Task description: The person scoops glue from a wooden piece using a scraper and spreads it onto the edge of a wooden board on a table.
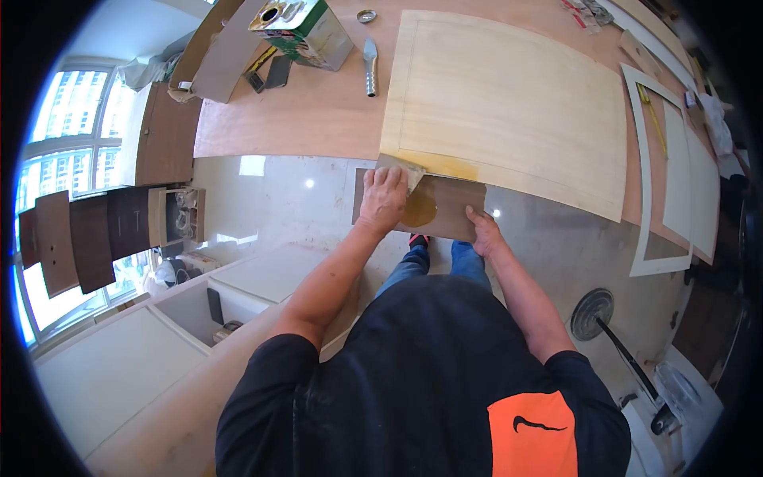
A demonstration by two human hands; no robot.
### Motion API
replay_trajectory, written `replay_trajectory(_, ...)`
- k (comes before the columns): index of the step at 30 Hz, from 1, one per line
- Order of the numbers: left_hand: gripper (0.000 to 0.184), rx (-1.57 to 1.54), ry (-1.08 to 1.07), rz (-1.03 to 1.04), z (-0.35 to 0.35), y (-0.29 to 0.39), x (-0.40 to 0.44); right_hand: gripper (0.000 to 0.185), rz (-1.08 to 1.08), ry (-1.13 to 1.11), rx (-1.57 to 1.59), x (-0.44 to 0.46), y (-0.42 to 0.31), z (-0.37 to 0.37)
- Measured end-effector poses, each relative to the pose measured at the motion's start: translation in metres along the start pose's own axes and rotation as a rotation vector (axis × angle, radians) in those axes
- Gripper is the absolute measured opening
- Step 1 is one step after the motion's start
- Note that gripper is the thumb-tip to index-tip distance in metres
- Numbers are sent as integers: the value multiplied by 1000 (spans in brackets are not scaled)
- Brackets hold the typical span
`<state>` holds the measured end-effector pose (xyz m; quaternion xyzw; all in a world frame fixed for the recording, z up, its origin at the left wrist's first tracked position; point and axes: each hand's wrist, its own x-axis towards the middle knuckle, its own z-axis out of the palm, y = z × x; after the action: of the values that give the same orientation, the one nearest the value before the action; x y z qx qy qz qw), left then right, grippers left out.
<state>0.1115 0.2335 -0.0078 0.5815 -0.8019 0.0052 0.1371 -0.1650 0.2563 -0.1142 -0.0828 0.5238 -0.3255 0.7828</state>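
My left hand (384, 195) is closed on a flat, glue-smeared spreader (415, 176) at the near edge of a pale wooden panel (509, 103). The fingers hide much of the spreader. A wet yellow strip of glue (449, 165) runs along that edge. My right hand (485, 230) grips the right end of a small brown board (462, 203), thumb on top. The board is held just below the panel's edge and carries an amber puddle of glue (421, 208).
A green and white can (314, 36), a metal-handled scraper (370, 67) and a round lid (366, 16) sit on the brown worktable (294, 127). White frame pieces (640, 159) lean at right. A round-based stand (593, 314) and low white cabinets (135, 374) occupy the floor.
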Motion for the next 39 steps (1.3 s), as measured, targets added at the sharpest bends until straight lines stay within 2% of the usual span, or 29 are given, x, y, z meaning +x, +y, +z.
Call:
replay_trajectory(3,39,30,-47,-60,-2,-14,11,62,12,3,-17,4,3,-2)
replay_trajectory(9,39,1,13,-28,-1,-15,-20,61,-12,-7,-30,0,3,4)
replay_trajectory(15,37,-23,3,-80,-20,-17,3,62,42,8,-28,9,4,4)
replay_trajectory(18,38,51,34,-39,-4,-21,-1,63,50,-10,-36,9,3,7)
replay_trajectory(23,44,-12,-56,-15,-9,-26,-21,64,33,-41,-25,10,1,9)
replay_trajectory(31,43,-8,-32,-11,-5,-37,5,64,30,-29,-36,9,1,10)
replay_trajectory(36,42,-59,-149,3,-10,-15,-7,62,7,-32,-2,10,5,-3)
replay_trajectory(39,42,-127,-113,102,-13,8,4,60,-24,-10,10,10,4,-10)
